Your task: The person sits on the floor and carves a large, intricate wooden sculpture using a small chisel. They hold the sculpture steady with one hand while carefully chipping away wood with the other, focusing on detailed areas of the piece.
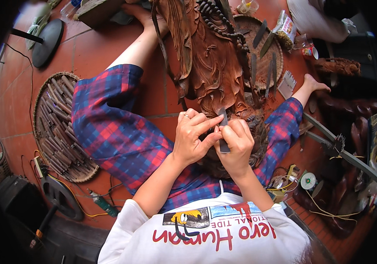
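Note:
A carved reddish-brown wooden statue [210,72] with robe folds and a string of beads lies between my legs, its lower end hidden behind my hands. My right hand [237,141] is closed around a dark flat file [223,119], which lies lengthwise over the carving. The fingertips of my left hand [191,135] press at the file's side near its far end, with the other fingers curled. A ring shows on one left finger.
On the left, a woven basket [38,99] holds several chisels. A round woven tray [259,42] with several flat files stands beyond the statue. Cords, a green tool [103,203] and a spool [308,181] lie on the red tiles. Another person's light clothing [314,22] shows at far right.

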`<state>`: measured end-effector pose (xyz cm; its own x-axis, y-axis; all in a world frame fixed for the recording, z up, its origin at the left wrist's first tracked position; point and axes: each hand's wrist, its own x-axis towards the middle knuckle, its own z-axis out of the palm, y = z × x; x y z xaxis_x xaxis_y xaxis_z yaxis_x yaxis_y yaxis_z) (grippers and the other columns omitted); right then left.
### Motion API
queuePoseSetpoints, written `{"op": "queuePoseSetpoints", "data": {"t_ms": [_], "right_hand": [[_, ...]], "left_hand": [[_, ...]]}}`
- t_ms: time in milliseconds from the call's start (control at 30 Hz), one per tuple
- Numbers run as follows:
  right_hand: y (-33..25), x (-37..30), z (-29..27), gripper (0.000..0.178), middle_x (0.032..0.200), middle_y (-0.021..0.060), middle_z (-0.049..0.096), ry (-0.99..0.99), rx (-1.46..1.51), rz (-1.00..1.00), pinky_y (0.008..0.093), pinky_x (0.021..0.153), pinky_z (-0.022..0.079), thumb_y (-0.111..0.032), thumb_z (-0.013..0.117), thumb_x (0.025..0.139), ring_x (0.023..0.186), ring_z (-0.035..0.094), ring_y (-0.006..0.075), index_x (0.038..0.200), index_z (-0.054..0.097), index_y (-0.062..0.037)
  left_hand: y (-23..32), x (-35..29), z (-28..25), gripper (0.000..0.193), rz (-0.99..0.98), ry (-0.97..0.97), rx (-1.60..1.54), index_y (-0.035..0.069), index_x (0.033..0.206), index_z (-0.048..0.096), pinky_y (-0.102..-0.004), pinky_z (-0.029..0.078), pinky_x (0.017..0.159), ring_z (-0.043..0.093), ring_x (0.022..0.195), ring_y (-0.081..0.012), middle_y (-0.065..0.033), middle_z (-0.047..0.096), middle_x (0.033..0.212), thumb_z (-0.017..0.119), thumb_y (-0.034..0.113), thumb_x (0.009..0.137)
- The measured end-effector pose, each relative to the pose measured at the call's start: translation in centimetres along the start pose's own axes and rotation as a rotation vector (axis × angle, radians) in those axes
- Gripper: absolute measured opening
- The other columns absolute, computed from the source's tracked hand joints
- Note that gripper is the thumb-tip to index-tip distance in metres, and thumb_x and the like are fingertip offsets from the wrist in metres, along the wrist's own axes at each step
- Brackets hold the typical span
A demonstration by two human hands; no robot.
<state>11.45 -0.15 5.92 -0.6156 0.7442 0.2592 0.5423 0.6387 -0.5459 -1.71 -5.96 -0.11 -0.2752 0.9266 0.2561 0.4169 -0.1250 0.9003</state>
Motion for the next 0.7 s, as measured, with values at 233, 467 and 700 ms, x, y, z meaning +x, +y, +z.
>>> {"op": "queuePoseSetpoints", "data": {"t_ms": [233, 467, 700], "right_hand": [[0.9, 0.0, 0.0, 0.014, 0.08, 0.0126, 0.054, 0.013, 0.012, -0.069, 0.0422, 0.072, 0.051, 0.001, 0.073, 0.073, 0.084, 0.06, 0.0336, 0.083, 0.062, -0.0002], [0.8, 0.1, 0.1, 0.015, 0.079, 0.0119, 0.055, 0.022, 0.006, -0.063, 0.0425, 0.07, 0.051, 0.0, 0.073, 0.074, 0.082, 0.059, 0.0336, 0.078, 0.059, -0.001], [0.8, 0.4, 0.4, 0.018, 0.078, 0.012, 0.054, 0.072, 0.026, -0.077, 0.0425, 0.068, 0.05, -0.001, 0.074, 0.077, 0.079, 0.058, 0.0331, 0.074, 0.056, -0.0011]], "left_hand": [[0.4, 0.0, 0.5, 0.062, 0.001, 0.018, -0.02, 0.01, 0.118, 0.076, -0.0365, 0.031, 0.076, 0.044, 0.075, -0.022, -0.0021, 0.052, 0.071, 0.053, 0.062, 0.095], [0.4, 0.5, 0.3, 0.052, 0.004, 0.007, -0.017, 0.008, 0.113, 0.077, -0.0376, 0.034, 0.077, 0.047, 0.076, -0.0228, -0.0027, 0.056, 0.073, 0.066, 0.053, 0.089], [0.4, 0.8, 0.3, 0.053, -0.006, 0.016, 0.013, 0.008, 0.113, 0.077, -0.037, 0.032, 0.077, 0.046, 0.077, -0.022, -0.0019, 0.055, 0.072, 0.066, 0.053, 0.089]]}}
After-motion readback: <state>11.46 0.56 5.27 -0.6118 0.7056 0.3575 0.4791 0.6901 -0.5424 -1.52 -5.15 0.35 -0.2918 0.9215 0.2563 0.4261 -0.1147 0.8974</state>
